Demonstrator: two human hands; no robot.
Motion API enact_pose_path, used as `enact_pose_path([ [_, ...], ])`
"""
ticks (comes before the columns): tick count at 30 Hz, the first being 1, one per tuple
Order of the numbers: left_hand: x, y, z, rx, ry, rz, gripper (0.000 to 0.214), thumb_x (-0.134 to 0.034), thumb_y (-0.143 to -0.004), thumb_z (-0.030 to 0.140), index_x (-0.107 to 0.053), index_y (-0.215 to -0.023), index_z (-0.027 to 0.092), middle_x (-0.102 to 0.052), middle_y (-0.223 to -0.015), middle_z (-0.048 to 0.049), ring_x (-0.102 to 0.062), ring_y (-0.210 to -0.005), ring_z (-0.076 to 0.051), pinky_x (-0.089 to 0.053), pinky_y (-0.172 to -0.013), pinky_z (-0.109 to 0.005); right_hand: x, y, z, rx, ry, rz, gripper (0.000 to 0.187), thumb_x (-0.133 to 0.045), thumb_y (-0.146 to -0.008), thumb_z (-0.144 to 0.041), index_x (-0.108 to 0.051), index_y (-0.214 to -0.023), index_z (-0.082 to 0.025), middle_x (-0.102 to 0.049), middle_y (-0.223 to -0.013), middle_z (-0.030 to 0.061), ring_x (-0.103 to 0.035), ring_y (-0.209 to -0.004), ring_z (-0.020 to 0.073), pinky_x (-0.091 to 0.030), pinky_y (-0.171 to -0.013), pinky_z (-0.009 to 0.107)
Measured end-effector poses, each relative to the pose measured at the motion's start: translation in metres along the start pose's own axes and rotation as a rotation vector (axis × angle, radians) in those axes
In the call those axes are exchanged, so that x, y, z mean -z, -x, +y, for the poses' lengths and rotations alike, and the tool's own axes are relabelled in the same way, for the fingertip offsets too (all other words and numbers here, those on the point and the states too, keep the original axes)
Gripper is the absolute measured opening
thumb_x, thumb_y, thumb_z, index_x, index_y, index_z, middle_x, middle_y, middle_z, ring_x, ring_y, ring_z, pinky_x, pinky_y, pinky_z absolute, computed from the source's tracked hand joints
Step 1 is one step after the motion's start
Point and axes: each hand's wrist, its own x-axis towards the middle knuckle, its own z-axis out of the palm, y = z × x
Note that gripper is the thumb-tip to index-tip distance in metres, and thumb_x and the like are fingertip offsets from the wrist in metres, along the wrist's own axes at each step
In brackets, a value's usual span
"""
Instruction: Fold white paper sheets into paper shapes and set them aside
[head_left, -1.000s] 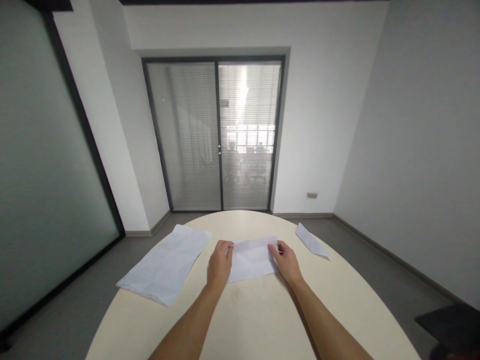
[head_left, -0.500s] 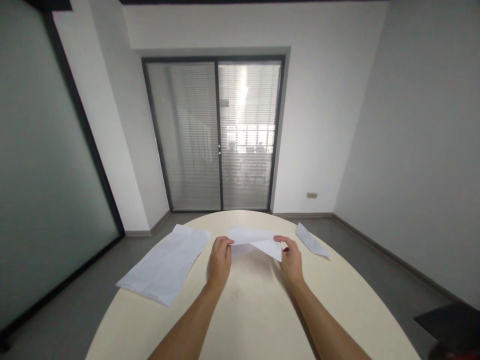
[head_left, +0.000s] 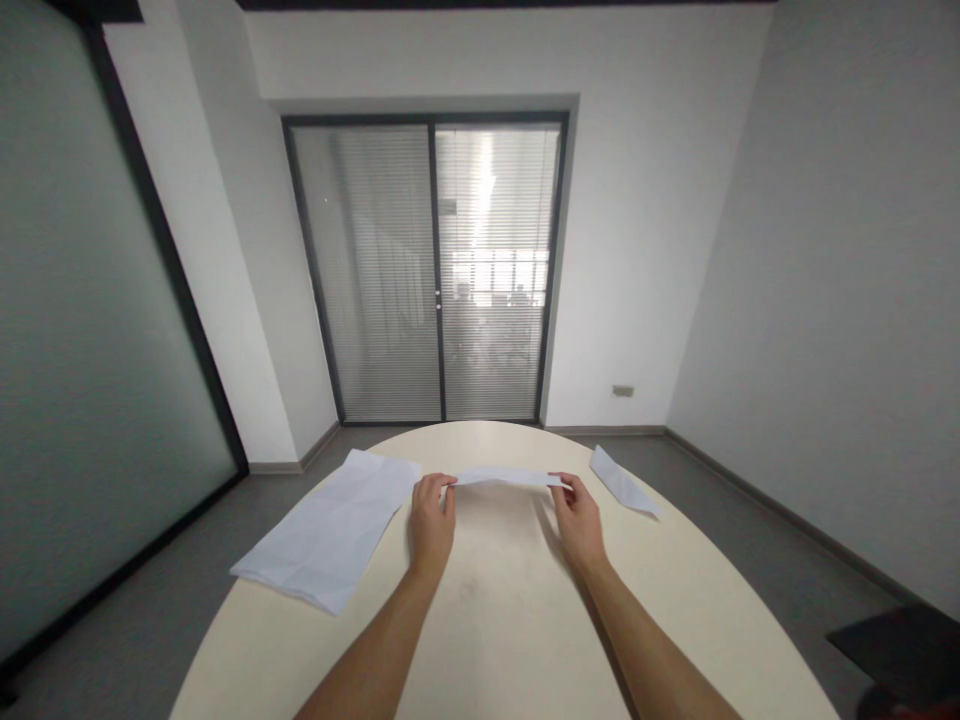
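Note:
Both hands hold one white sheet of paper [head_left: 501,477] a little above the round cream table [head_left: 517,620]. I see the sheet nearly edge-on, as a thin flat strip stretched between them. My left hand [head_left: 430,520] pinches its left end with closed fingers. My right hand [head_left: 578,518] pinches its right end the same way.
A stack of creased white sheets [head_left: 330,528] lies on the table's left side, overhanging the edge. A small folded white paper [head_left: 622,481] lies at the far right. A dark object [head_left: 896,655] sits at the lower right. Glass doors with blinds [head_left: 431,270] stand beyond the table.
The sheet lay flat on the table under my fingers. Both hands lifted it by its ends and tipped it level, so it now shows almost edge-on.

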Motion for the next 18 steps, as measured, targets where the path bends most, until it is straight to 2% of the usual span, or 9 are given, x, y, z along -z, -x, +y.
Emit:
enact_pose_path([
  [5,-0.001,0.000,0.000,0.072,0.122,-0.023,0.019,-0.043,-0.092,0.015,-0.059,-0.098,0.021,-0.061,-0.103,-0.0059,-0.060,-0.100,-0.019,-0.052,-0.086,-0.033,-0.001,0.003,-0.004,0.020,-0.053,-0.037,0.043,-0.038,-0.092,-0.054,-0.064,-0.100,-0.021,-0.069,-0.113,0.0117,-0.063,-0.102,0.0235,-0.050,-0.086,0.035],
  [8,-0.003,0.000,0.001,0.055,0.144,-0.041,0.022,-0.042,-0.088,0.011,-0.060,-0.096,0.021,-0.062,-0.102,-0.0061,-0.060,-0.101,-0.019,-0.050,-0.090,-0.034,-0.001,0.002,0.001,-0.043,-0.071,-0.050,0.049,-0.031,-0.093,-0.053,-0.067,-0.090,-0.019,-0.070,-0.112,0.0116,-0.064,-0.101,0.0245,-0.052,-0.080,0.033],
  [10,-0.003,0.001,0.001,0.024,0.150,-0.052,0.024,-0.041,-0.085,0.007,-0.060,-0.090,0.020,-0.063,-0.098,-0.0053,-0.061,-0.100,-0.019,-0.048,-0.092,-0.034,0.000,-0.001,0.008,-0.118,-0.058,-0.045,0.048,-0.038,-0.089,-0.054,-0.069,-0.087,-0.017,-0.073,-0.099,0.0108,-0.066,-0.090,0.0246,-0.052,-0.074,0.033],
  [13,-0.002,0.002,0.001,0.025,0.117,-0.105,0.026,-0.039,-0.081,0.005,-0.060,-0.082,0.021,-0.064,-0.089,-0.0031,-0.061,-0.093,-0.018,-0.048,-0.087,-0.033,0.003,-0.006,0.020,-0.135,0.025,-0.070,0.039,-0.057,-0.077,-0.050,-0.072,-0.087,-0.016,-0.075,-0.088,0.0095,-0.067,-0.081,0.0247,-0.051,-0.071,0.033],
  [18,0.004,0.003,0.006,0.112,-0.036,-0.177,0.025,-0.040,-0.083,0.009,-0.058,-0.071,0.021,-0.063,-0.079,-0.0017,-0.060,-0.082,-0.019,-0.046,-0.079,-0.032,0.004,-0.009,0.032,-0.149,0.070,-0.078,0.036,-0.061,-0.066,-0.039,-0.073,-0.091,-0.016,-0.075,-0.082,0.0087,-0.066,-0.068,0.0231,-0.050,-0.061,0.032],
])
